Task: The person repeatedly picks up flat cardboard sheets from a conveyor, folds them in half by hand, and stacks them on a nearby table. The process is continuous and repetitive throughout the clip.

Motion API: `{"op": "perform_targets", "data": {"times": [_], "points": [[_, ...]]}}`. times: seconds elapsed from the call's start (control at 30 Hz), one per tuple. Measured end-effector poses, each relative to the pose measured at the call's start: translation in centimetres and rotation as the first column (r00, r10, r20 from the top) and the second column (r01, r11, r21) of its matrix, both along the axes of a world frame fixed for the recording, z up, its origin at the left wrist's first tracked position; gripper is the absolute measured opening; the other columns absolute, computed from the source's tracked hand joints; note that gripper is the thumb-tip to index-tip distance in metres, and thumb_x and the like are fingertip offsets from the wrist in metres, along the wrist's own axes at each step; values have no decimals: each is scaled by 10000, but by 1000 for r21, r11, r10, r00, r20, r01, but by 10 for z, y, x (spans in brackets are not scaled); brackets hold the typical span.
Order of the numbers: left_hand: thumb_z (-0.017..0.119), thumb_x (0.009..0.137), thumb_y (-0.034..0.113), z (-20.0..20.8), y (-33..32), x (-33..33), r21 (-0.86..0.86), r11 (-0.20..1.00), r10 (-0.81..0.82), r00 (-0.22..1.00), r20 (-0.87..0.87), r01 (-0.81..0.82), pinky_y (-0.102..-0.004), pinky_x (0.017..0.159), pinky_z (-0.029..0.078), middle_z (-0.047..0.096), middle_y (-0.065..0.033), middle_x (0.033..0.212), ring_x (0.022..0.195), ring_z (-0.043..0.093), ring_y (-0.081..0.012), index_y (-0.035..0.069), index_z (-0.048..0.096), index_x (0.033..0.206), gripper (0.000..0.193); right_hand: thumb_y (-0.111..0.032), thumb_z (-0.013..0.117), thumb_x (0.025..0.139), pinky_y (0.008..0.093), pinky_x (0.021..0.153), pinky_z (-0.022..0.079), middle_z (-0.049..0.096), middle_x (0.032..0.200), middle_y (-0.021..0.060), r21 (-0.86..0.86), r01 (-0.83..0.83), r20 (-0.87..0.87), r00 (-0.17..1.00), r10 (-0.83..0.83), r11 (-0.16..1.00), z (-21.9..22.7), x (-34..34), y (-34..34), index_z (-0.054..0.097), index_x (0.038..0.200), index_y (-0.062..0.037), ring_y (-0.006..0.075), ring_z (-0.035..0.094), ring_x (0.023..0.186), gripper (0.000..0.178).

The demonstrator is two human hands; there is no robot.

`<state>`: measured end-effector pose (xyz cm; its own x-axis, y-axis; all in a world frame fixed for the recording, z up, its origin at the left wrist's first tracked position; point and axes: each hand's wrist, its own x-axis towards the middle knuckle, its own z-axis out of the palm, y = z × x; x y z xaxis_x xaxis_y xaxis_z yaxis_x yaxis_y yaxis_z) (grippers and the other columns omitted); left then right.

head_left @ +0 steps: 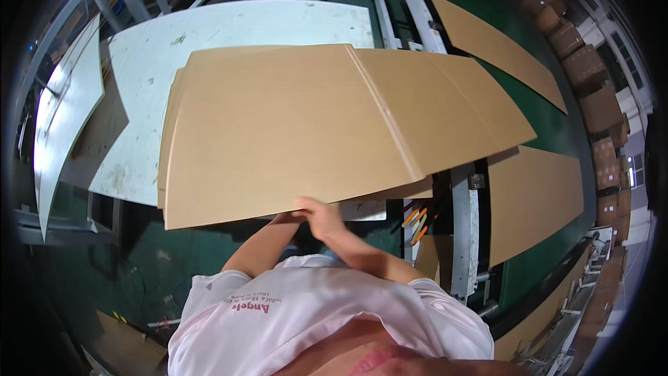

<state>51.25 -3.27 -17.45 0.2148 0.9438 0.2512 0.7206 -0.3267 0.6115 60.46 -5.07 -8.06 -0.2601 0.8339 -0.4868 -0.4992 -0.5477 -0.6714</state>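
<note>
A large brown cardboard sheet (278, 118) with a crease running across its right part lies over other sheets on a white tabletop (125, 160). At its near edge, my right hand (322, 218) has its fingers curled, gripping that edge; it is slightly blurred. Close beside it, my left hand (295, 217) reaches under the same edge, and its fingers are mostly hidden by the cardboard. The sheet's right end extends past the table over a metal frame.
On the right, a green conveyor belt (557, 132) carries flat cardboard pieces (532, 195). A metal rail (463, 230) stands between table and belt, with orange-handled tools (419, 226) beside it. A white panel (66, 118) tilts at the left. Stacked boxes (602, 108) line the far right.
</note>
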Motion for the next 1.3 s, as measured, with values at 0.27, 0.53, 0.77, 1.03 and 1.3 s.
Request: {"op": "perform_targets", "data": {"times": [0.27,0.53,0.77,1.03,1.3], "points": [[602,845,330,-64,-63,-12,-118,992,-6,943,-331,-35,-466,1075,323,496,-140,1358,1282,427,-336,79,493,1332,559,-125,647,892,385,737,579,630,969,126,-272,-307,-277,933,231,912,-79,-108,-39,558,1078,0,259,661,826,241],[657,783,164,44,-149,-95,-812,579,-72,988,-134,-68,-379,778,527,710,-153,901,841,675,-297,52,712,934,195,-162,677,878,420,709,593,603,990,141,-524,-217,-238,966,103,824,-156,-142,-31,521,1126,-7,300,654,830,332],[735,725,251,82,-18,-70,-251,966,18,983,-184,-65,-455,1140,276,382,-185,1471,1388,307,-372,53,465,1369,726,-233,653,888,362,598,511,647,834,45,217,-641,371,752,545,736,-170,-129,-28,621,978,-89,176,629,730,173],[756,656,503,25,-14,-43,-205,974,-10,896,-444,-91,-507,1157,190,315,-196,1499,1409,249,-378,-5,378,1398,976,-127,599,907,339,680,540,691,836,95,212,-643,610,675,415,736,-92,92,55,653,969,29,189,658,749,176],[561,734,669,7,-1,-21,-108,992,-11,824,-566,-61,-566,1144,155,330,-156,1498,1413,230,-372,29,405,1398,936,-252,569,874,635,1106,132,289,1508,201,170,-751,916,-117,-383,638,-115,82,130,406,1390,-99,418,226,1402,562]]}}
